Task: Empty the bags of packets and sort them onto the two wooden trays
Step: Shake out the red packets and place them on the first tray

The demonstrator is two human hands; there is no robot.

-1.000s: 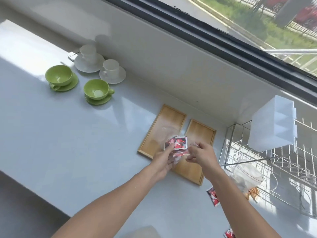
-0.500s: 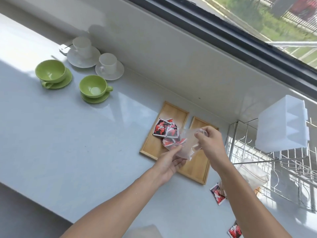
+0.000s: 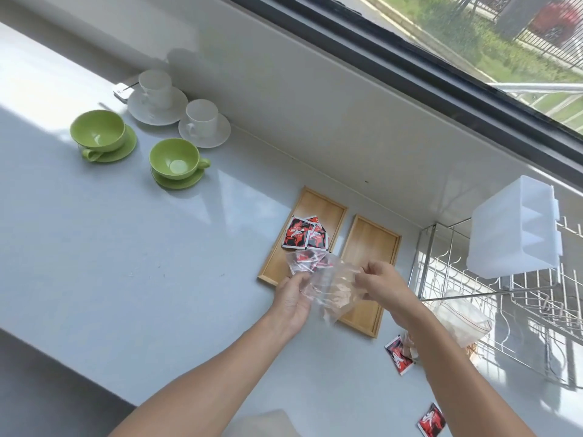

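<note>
Two wooden trays lie side by side on the white counter. The left tray [image 3: 328, 205] carries a small pile of red-and-black packets [image 3: 303, 237]. The right tray [image 3: 373, 244] is bare. Above their near ends I hold a clear plastic bag [image 3: 328, 290] between both hands. My left hand [image 3: 291, 302] grips its left side and my right hand [image 3: 383, 287] pinches its right edge. A few red packets still show inside the bag's upper left corner. Another clear bag [image 3: 462, 316] with pale packets lies to the right, partly behind my right forearm.
Two loose red packets [image 3: 398, 357] [image 3: 431, 421] lie on the counter near my right arm. A wire dish rack [image 3: 517, 310] with a white plastic holder [image 3: 517, 228] stands at right. Green cups [image 3: 175, 160] and white cups [image 3: 202, 119] on saucers sit far left.
Packets have dropped out of the bag onto the left tray. The bag has come nearer to me and now hangs lower, with my right hand down at its edge.
</note>
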